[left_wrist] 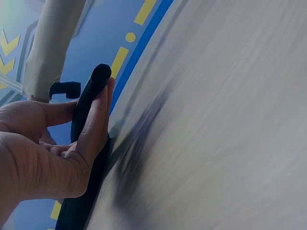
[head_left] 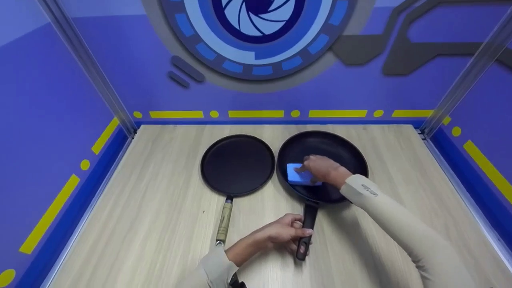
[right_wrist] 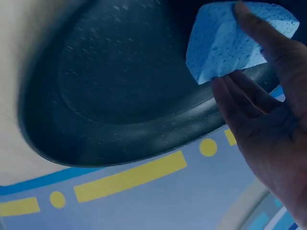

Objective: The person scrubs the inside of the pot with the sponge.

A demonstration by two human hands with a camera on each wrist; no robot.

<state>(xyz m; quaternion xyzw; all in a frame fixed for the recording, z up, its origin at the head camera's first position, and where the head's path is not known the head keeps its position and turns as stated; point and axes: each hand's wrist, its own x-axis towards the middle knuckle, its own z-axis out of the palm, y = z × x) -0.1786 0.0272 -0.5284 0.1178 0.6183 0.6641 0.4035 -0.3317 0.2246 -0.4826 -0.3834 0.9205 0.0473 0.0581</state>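
Observation:
A black frying pan (head_left: 340, 156) lies at the right of the middle of the table, its handle (head_left: 309, 224) pointing toward me. My left hand (head_left: 286, 233) grips that handle, thumb across its top; the left wrist view shows the fingers around the handle (left_wrist: 84, 112) from the side. Over the pan's inner surface, my right hand (head_left: 326, 170) pinches a blue sponge (head_left: 295, 176). In the right wrist view the thumb lies on one face of the sponge (right_wrist: 216, 43) and the fingertips on the opposite side. Small light specks or droplets dot the pan's inside (right_wrist: 120, 62).
A flat black round pan (head_left: 238, 165) with a wooden handle (head_left: 225, 222) lies just left of the frying pan, their rims close together. Both stand on a light wood table (head_left: 160, 208). Blue-purple panels (head_left: 120, 72) with yellow marks and metal posts (head_left: 86, 64) border it.

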